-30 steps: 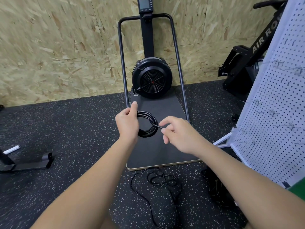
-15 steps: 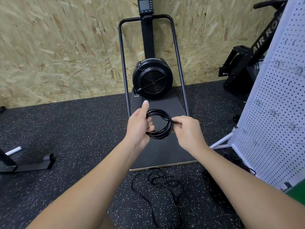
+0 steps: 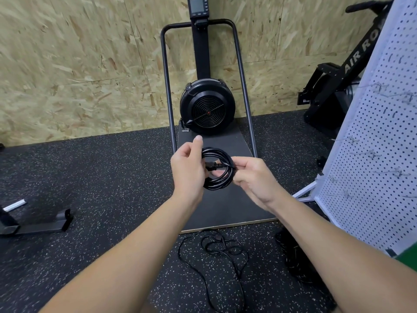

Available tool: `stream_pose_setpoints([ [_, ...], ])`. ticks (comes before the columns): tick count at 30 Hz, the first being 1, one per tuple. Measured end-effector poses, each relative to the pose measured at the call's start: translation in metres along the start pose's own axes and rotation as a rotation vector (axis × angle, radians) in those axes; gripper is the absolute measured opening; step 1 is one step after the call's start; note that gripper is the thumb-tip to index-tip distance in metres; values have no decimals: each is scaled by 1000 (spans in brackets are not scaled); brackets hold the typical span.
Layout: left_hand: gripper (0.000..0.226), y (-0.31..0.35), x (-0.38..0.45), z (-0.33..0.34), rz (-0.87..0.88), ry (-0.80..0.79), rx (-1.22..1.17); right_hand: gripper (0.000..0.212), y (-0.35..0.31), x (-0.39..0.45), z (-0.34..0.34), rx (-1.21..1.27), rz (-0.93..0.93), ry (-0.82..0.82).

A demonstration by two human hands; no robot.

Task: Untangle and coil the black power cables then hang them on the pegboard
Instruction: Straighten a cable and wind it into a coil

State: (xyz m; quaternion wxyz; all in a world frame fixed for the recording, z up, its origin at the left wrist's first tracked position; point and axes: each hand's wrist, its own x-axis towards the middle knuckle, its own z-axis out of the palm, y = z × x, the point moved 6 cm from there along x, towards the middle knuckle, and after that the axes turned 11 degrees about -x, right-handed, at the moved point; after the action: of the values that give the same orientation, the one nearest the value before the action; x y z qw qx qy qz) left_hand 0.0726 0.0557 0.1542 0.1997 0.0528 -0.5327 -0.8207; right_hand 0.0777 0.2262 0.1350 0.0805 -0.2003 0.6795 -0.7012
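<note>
Above fan machine's baseboard (image 3: pixel 225 206), I see both hands holding coiled black cable (image 3: pixel 217 187) in mid-air. Left hand (image 3: pixel 188 169) grips coil's left side, fingers curled round loops, thumb raised. Right hand (image 3: pixel 252 177) pinches coil's right side, fingers closed on cable, plug end crossing coil middle. Second cable (image 3: pixel 214 251) lies tangled on floor just nearer me than baseboard. Pegboard (image 3: pixel 370 154) stands right of baseboard.
</note>
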Motion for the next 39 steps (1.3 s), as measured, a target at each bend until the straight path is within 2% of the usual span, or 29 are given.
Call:
stream_pose_setpoints([
  [2,49,2,0,-2,41,-2,6,35,-5,-3,6,-9,-6,-13],
  [6,45,-5,-3,4,15,-50,-28,21,0,-7,2,-239,29,300],
  [10,27,-13,-6,17,-43,-216,-47,7,3,-9,-13,-201,56,511],
  [13,22,-20,-4,18,-45,-310,10,11,5,-8,-23,-132,51,549],
  [16,21,-23,0,15,-49,-306,50,15,12,-6,-26,-24,72,514],
  [21,17,-27,8,9,-81,-278,65,16,12,-7,-24,-53,49,576],
  [24,18,-34,8,7,-219,-268,-20,11,15,-3,-19,20,70,508],
  [27,19,-42,5,5,-306,-266,-97,21,18,4,-14,106,131,398],
  [29,18,-44,5,5,-310,-275,-139,21,14,5,-13,38,133,331],
  [32,18,-40,2,8,-277,-280,-159,2,5,5,-19,-170,89,299],
  [35,24,-41,-1,12,-253,-267,-181,15,1,3,-23,-271,75,307],
  [39,19,-40,-8,15,-153,-226,-113,37,14,-3,-6,-27,269,80],
])
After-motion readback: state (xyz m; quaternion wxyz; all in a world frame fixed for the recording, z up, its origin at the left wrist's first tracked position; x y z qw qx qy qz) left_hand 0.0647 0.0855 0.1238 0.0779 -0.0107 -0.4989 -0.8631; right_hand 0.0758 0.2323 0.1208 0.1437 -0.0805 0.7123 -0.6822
